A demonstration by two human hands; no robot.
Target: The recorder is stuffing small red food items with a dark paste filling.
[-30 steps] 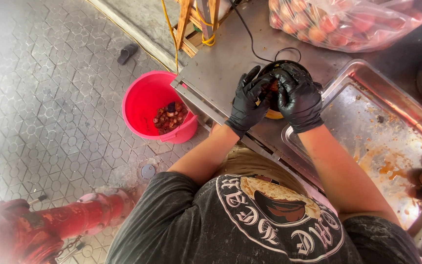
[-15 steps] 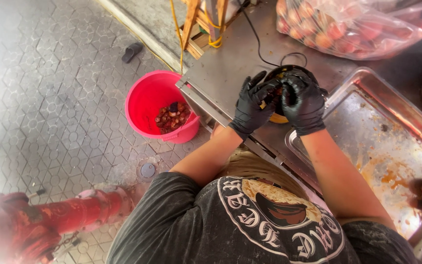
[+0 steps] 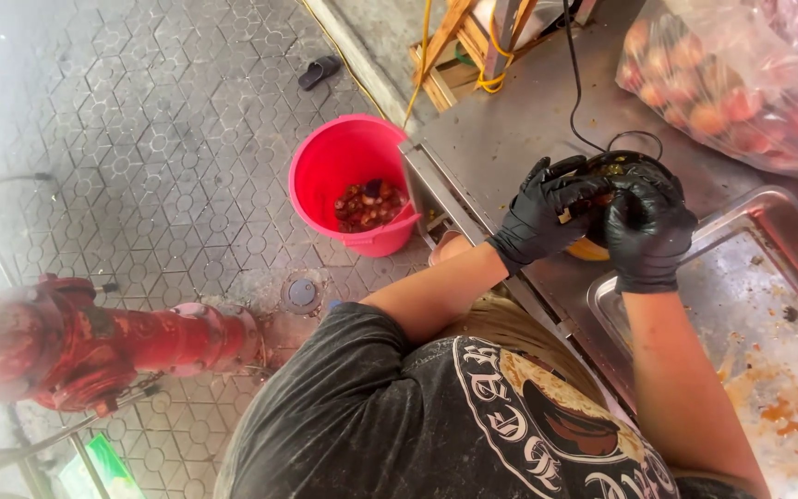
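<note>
A small piece of fruit (image 3: 599, 198), reddish and mostly hidden, sits between the two gloved hands above a round black appliance (image 3: 622, 169) on the steel counter (image 3: 501, 139); its long axis cannot be told. The left hand (image 3: 547, 211) curls its fingers round it from the left, the right hand (image 3: 648, 231) closes over it from the right, both forearms angled up from the body. A red bucket (image 3: 348, 166) of scraps stands on the paving below.
</note>
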